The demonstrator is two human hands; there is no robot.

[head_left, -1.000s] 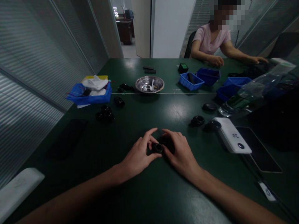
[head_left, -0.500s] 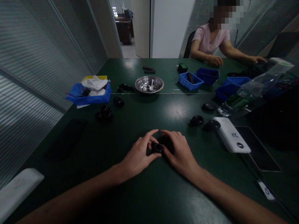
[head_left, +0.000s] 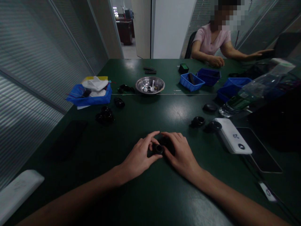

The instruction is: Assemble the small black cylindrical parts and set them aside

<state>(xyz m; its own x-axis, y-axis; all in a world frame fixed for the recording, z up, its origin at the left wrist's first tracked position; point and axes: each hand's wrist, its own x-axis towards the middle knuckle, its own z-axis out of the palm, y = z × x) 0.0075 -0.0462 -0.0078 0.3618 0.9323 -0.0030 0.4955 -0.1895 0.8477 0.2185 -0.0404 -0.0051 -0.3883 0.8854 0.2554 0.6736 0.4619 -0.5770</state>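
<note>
Between the thumb and fingers of my left hand [head_left: 137,153] is a small black cylindrical part [head_left: 159,149], its round opening facing me. My right hand [head_left: 180,150] curves in from the other side, its thumb tip beside that part. Something dark [head_left: 167,142] lies under the right palm, too dark to make out. Both hands rest low over the green table [head_left: 150,194], index fingertips almost meeting. To the right are a black ring-shaped part [head_left: 198,121] and another black round part [head_left: 213,126]. Several similar black parts [head_left: 105,115] cluster to the left.
A steel bowl [head_left: 150,85] with small items stands ahead. A blue bin [head_left: 89,97] is at left, more blue bins [head_left: 192,82] at right. A white power bank [head_left: 234,136], tablet [head_left: 261,150], mouse [head_left: 210,108] and tilted plastic bottle [head_left: 249,94] crowd the right. A person [head_left: 211,40] sits opposite.
My hands and the black part between them stay almost still. Across the table, the person's outstretched hand has shifted slightly up and to the right, toward a dark screen.
</note>
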